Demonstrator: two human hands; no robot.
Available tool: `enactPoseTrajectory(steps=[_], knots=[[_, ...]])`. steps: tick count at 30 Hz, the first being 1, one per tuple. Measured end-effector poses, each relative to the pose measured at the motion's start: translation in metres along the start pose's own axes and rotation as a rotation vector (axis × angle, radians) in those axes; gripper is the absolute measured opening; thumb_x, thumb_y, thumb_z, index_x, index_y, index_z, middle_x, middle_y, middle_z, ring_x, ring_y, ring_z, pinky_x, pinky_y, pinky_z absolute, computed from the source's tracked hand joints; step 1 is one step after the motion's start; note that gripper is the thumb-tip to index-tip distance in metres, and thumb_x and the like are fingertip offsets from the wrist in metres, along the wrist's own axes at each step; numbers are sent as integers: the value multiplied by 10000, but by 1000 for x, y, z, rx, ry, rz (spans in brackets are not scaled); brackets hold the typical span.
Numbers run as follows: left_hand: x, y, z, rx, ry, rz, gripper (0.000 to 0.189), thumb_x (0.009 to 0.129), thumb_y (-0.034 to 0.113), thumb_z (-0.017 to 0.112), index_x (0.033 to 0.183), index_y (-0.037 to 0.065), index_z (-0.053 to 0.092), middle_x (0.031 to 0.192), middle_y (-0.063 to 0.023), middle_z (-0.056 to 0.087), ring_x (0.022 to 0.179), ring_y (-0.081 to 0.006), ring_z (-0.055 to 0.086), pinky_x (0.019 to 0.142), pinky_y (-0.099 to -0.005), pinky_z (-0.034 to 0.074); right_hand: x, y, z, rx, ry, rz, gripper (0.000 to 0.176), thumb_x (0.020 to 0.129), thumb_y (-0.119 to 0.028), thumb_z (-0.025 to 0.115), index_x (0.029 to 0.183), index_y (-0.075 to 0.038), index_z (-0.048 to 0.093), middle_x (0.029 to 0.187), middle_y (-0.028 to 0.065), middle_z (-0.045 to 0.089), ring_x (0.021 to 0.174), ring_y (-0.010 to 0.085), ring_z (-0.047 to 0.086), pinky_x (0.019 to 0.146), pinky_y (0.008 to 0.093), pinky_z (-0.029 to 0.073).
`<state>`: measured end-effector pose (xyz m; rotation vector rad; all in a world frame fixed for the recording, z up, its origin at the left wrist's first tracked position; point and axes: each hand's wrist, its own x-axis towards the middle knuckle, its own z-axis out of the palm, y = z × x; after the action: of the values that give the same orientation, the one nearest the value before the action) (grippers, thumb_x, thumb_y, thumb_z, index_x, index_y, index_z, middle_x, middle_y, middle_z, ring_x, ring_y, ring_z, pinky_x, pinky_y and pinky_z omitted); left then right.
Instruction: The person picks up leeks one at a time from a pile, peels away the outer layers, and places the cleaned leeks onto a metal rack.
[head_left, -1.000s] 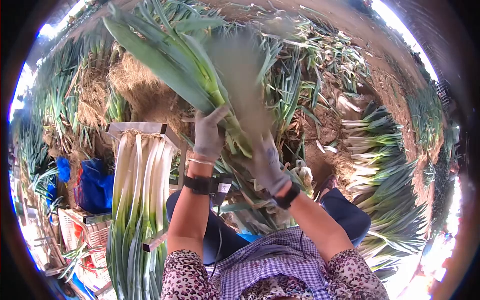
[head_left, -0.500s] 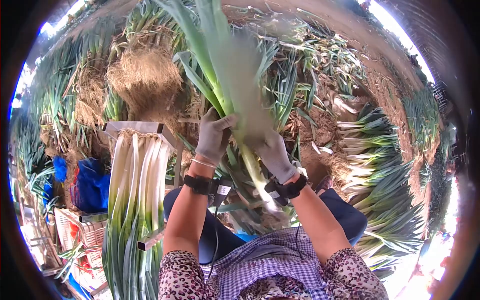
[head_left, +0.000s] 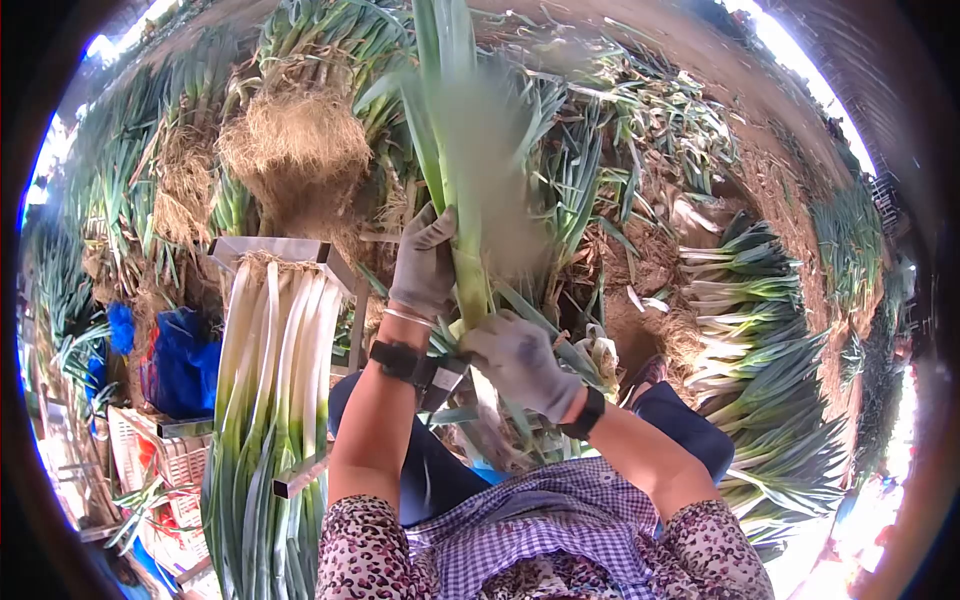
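Observation:
A large leek (head_left: 468, 275) stands nearly upright in front of me, its green leaves toward the top of the view. My left hand (head_left: 425, 262), in a grey glove, is closed around the stalk at mid-height. Lower down, my gloved right hand (head_left: 525, 362) has its fingers curled on the same leek near the pale part. Loose strips of leaf hang beside my right hand. A grey smear on the view blurs the area right of the leaves, and the leek's root end is partly hidden by my right hand.
At left, a metal rack (head_left: 270, 250) holds several trimmed leeks. A wicker basket (head_left: 185, 465) and a blue bag (head_left: 183, 360) stand beyond it. Rooted leek bundles (head_left: 295, 145) lie ahead. Cleaned leeks (head_left: 755, 340) are piled at right; leaf scraps (head_left: 660, 120) cover soil.
My right hand has shifted down and left, turning so its back shows, with fingers on the lower stalk. The leek is more upright, and my left hand still grips it.

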<state>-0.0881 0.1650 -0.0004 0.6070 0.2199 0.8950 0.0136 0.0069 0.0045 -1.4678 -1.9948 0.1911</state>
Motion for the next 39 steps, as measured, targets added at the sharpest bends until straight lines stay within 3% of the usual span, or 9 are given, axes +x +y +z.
enactPoseTrajectory(steps=[4,7,11,16,20,24,26,31,39], knots=[[0,-3,2,-51,-137,5,345,928,200,622,1204,5,558,1020,-123,648,969,-253,650,1047,-527,442,26,-13,-31,92,297,374,297,756,-118,715,1035,-102,616,1017,121,622,905,283,624,778,387,507],[0,-9,-1,-210,-154,-3,346,923,170,617,1218,1,553,1058,-137,653,1004,-264,651,1084,-544,398,30,-10,-15,84,381,263,265,750,-118,715,998,-80,631,994,135,610,893,299,621,781,397,507],[-3,-2,1,-134,-123,59,379,922,171,609,1259,19,526,1117,-143,645,1038,-278,647,1094,-549,386,4,-11,-10,-46,80,-23,226,745,-102,710,959,-90,637,1025,115,566,929,310,602,796,405,499],[-6,-7,10,-78,-96,54,397,899,191,637,1238,17,525,1096,-146,641,1022,-306,643,1049,-530,439,41,-10,-21,141,438,290,300,749,-134,741,1001,-80,588,981,107,591,866,346,603,746,441,490],[-5,-9,7,-29,-22,41,368,845,111,650,1178,0,539,1040,-121,641,996,-271,651,969,-418,512,29,7,-11,65,198,322,251,766,-199,757,860,-77,559,794,103,585,712,355,588,640,445,471],[-12,-2,4,133,114,59,411,792,23,663,1183,-5,539,1003,-95,653,884,-223,674,799,-339,572,-14,4,-18,50,34,168,181,796,-200,744,864,-92,615,878,74,610,725,256,622,644,363,494],[-12,-4,11,144,254,77,332,787,-60,612,1116,-19,587,887,-57,663,695,-151,651,594,-260,533,-10,8,-17,334,187,169,172,833,-201,725,918,-96,619,907,48,620,757,192,623,674,328,503],[-4,-7,25,113,345,195,311,771,-98,606,1073,-31,580,870,-74,661,627,-148,636,541,-261,524,-15,3,-10,1563,429,645,139,964,-174,591,1026,-53,564,895,18,601,789,110,582,744,280,495],[-13,-37,19,427,318,167,344,778,-32,671,1114,2,604,958,-63,672,778,-153,648,671,-277,538,-80,18,-34,595,-31,785,417,858,-300,703,1109,7,574,968,113,622,901,172,605,766,287,475]])
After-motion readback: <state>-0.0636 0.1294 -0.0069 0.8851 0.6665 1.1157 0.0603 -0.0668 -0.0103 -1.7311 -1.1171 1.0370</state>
